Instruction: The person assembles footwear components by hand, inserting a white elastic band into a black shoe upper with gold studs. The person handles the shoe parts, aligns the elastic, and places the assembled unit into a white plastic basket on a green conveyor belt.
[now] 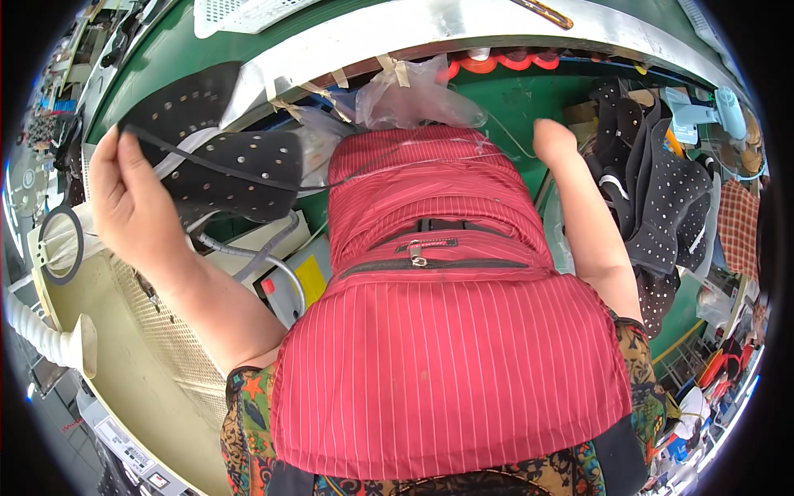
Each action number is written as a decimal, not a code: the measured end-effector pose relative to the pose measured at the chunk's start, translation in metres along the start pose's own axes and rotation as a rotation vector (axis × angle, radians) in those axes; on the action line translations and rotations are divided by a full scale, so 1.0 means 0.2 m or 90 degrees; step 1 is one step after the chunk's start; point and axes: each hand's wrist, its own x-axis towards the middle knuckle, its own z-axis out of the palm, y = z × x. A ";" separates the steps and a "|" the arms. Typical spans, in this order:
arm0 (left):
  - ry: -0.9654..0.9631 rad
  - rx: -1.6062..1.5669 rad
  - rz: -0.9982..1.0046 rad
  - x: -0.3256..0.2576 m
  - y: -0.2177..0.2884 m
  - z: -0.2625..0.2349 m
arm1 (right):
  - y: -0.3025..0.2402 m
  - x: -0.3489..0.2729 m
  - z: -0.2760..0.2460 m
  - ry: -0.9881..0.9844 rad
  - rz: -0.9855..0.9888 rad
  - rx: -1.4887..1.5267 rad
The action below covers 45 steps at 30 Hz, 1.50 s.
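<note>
At the left, my left hand (136, 194) is closed in a pinch on the end of a thin black strap (219, 168). The strap runs rightward across a black panel dotted with shiny studs (248, 178). Behind it, a second studded black panel (186, 103) stands up near the bench edge. My right hand (554, 140) is curled closed at the right, over the green surface; its fingertips are hidden. A thin pale thread (511, 136) runs close to it. What that hand holds, if anything, cannot be made out.
A red pinstriped apron (447, 355) covers my front and lap. Clear plastic bags (422, 95) are taped along the metal bench edge (413, 33). More studded black pieces (662, 182) hang at the right, by a pale blue fan (730, 112). A beige bin (141, 347) stands left.
</note>
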 end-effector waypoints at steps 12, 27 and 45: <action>-0.131 -0.070 0.211 -0.10 0.18 0.19 | -0.77 -0.49 -0.90 0.135 -0.627 0.727; -0.185 -0.251 -0.056 -0.06 0.00 0.21 | -0.77 -0.41 -0.92 -0.368 -0.505 0.859; -0.351 -0.364 -0.230 -0.27 0.20 0.19 | -0.80 -0.47 -0.77 0.323 -0.550 0.484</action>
